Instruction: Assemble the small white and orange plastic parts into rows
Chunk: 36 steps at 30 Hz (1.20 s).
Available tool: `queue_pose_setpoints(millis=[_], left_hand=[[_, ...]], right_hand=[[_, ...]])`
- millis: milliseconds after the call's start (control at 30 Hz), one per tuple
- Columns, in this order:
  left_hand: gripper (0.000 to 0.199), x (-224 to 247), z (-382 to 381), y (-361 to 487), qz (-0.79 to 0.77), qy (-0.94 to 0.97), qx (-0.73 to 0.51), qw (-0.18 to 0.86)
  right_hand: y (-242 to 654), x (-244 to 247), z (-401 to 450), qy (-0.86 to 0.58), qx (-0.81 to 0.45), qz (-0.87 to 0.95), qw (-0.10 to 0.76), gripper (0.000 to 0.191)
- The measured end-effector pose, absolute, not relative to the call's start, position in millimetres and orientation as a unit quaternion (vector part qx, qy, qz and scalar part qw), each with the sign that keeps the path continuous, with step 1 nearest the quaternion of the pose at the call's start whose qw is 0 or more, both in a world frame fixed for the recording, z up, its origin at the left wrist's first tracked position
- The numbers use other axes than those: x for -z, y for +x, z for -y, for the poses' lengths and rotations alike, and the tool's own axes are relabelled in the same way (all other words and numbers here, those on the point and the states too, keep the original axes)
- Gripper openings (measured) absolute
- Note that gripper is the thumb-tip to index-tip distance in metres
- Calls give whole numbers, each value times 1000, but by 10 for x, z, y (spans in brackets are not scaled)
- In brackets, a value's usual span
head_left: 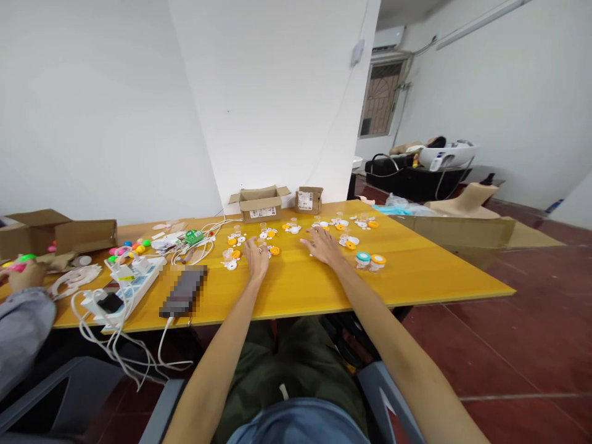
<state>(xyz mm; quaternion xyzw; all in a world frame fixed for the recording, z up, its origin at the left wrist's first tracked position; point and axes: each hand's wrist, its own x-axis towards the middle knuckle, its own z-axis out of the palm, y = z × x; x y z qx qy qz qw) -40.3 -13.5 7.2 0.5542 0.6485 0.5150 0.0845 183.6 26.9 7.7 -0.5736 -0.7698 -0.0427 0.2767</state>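
My left hand is over the wooden table, fingers stretched forward among small plastic parts. Close beside its thumb side lies an orange ring-like piece, and white pieces with a clear cup lie to its left. Fingers spread, my right hand reaches toward another cluster at the back, where an orange piece shows. No held object is visible in either hand; the fingertips partly cover the parts there. Right of my right hand stand two small clear containers, one with a teal lid, one with an orange lid.
Two cardboard boxes, one open and one smaller, stand at the back against the wall. On the left are a phone on a cable, a loaded power strip and colourful balls. Another person's hand works at far left.
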Motion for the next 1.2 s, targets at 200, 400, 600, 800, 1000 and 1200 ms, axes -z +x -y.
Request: queue_pose_setpoints(millis=[200, 400, 600, 800, 1000, 1200], left_hand=[[54, -68, 131, -365, -665, 574, -468, 98], [63, -63, 98, -299, -678, 615, -396, 68], [63, -65, 49, -306, -664, 654, -359, 57], [52, 42, -85, -380, -632, 680, -367, 57], [41, 98, -180, -363, -598, 704, -378, 68], [34, 76, -210, -293, -560, 730, -379, 102]], right_hand=[[1775, -121, -199, -595, 37, 774, 214, 55], [1771, -171, -159, -608, 55, 766, 202, 46], [1771, -163, -155, -610, 93, 759, 210, 37], [1793, -127, -219, -590, 130, 764, 228, 31], [1756, -136, -244, -594, 152, 758, 222, 28], [1745, -166, -227, -570, 195, 764, 231, 27]])
